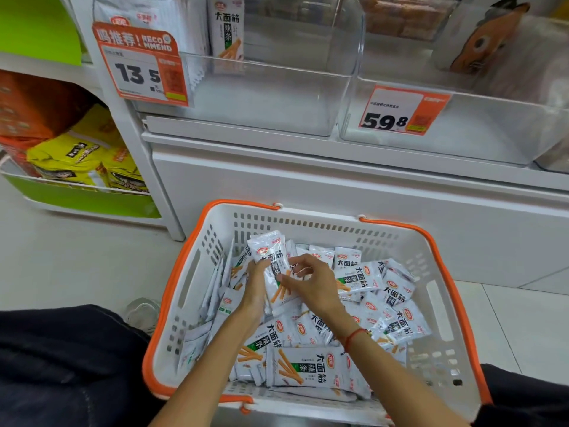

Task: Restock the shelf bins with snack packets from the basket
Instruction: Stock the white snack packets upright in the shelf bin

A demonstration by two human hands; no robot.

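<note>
A white basket (437, 257) with orange rim and handles stands on the floor before the shelf, filled with several white snack packets (311, 368). My left hand (257, 283) grips a small stack of packets (271, 257) from the left side, held upright above the pile. My right hand (311, 282) pinches the same stack from the right, thumb on its front. Above, the clear left shelf bin (271, 97) holds a few upright packets (226, 29) at its back left.
A second clear bin (480, 131) with a 59.8 price tag stands to the right. A 13.5 tag (141, 69) hangs on the left bin. Yellow and orange bags (80, 155) fill a green shelf at left. My knees flank the basket.
</note>
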